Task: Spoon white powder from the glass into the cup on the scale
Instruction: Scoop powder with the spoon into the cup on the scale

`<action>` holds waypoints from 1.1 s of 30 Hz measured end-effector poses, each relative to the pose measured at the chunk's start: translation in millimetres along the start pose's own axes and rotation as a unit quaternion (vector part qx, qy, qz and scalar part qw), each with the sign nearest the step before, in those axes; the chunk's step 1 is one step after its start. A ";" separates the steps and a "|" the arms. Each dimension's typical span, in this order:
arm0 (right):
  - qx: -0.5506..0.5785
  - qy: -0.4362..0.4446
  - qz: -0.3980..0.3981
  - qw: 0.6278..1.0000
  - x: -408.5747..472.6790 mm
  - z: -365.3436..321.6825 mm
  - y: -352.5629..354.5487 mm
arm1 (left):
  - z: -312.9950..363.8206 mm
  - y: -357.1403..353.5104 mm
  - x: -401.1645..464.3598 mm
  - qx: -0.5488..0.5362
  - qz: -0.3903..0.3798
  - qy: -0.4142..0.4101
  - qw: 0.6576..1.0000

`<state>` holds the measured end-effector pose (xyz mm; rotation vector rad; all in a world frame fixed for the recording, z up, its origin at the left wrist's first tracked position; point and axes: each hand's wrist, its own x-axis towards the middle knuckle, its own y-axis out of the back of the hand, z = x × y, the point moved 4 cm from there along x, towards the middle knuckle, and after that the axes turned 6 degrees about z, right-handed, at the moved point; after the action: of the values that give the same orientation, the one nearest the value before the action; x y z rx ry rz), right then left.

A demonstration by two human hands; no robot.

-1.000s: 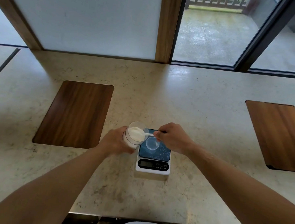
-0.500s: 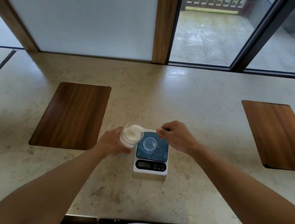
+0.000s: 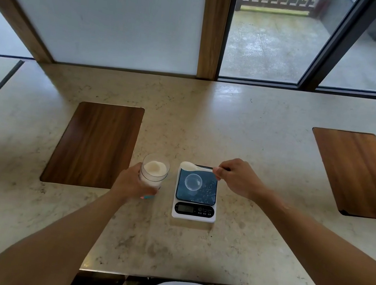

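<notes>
Holding a loaded spoon in my right hand just behind the cup on the scale; my left hand grips the glass. Nothing tipped in yet, it seems.

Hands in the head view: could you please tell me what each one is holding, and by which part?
Left hand grips the clear glass of white powder around its side; right hand pinches the white plastic spoon by its handle end.

I see the clear glass of white powder upright in my left hand; the small clear plastic cup sits on the white scale, just below my right hand's loaded white spoon.
</notes>
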<state>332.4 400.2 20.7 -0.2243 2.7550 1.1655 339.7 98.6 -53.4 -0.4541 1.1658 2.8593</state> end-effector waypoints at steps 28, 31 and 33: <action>-0.049 -0.113 -0.025 0.992 1.6 49.0 -47.2 | -19.3 -5.8 -12.3 -0.013 -0.014 -0.003 1.000; -0.054 -0.109 -0.024 0.992 4.5 46.0 -47.6 | -18.5 -6.0 -14.1 -0.013 -0.013 -0.005 1.000; -0.059 -0.107 -0.022 0.992 6.1 44.6 -47.5 | -17.9 -6.1 -14.6 -0.014 -0.012 -0.004 1.000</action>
<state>338.7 399.2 -44.4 -0.1616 2.4890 1.2632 359.0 92.0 -65.7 -0.4540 1.1112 2.8577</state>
